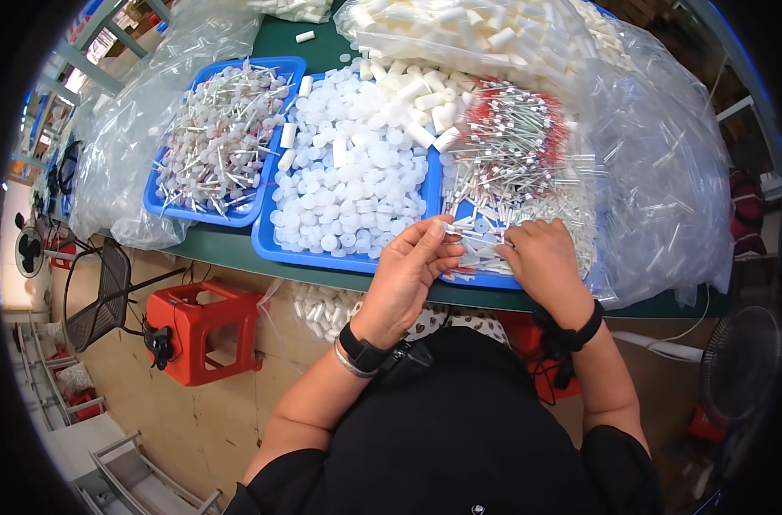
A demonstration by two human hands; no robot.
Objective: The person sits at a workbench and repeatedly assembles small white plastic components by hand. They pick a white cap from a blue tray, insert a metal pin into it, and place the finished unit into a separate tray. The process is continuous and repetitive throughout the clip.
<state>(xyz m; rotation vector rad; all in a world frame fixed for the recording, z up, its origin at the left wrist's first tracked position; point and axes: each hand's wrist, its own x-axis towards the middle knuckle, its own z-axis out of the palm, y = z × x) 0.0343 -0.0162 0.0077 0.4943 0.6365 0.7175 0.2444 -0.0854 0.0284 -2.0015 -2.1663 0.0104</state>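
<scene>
My left hand (415,268) is closed, thumb and fingers pinching a thin white stick-like piece (452,228) over the front of the right blue tray (494,280). Beside it, my right hand (538,257) has its fingers bent down at the small white tubes (571,210) in that tray. Whatever those fingertips grip is too small and partly hidden. Behind both hands lies a pile of thin metal pins with red ends (515,137). To the left, the middle blue tray (314,256) is heaped with translucent white round caps (348,202) and some white cylinders (421,135).
A third blue tray (215,216) at the left holds pins fitted with caps. Clear plastic bags (665,189) bulge at the right, and a bag of white cylinders (468,30) lies at the back. Below the green table are a red stool (193,330) and a fan (741,360).
</scene>
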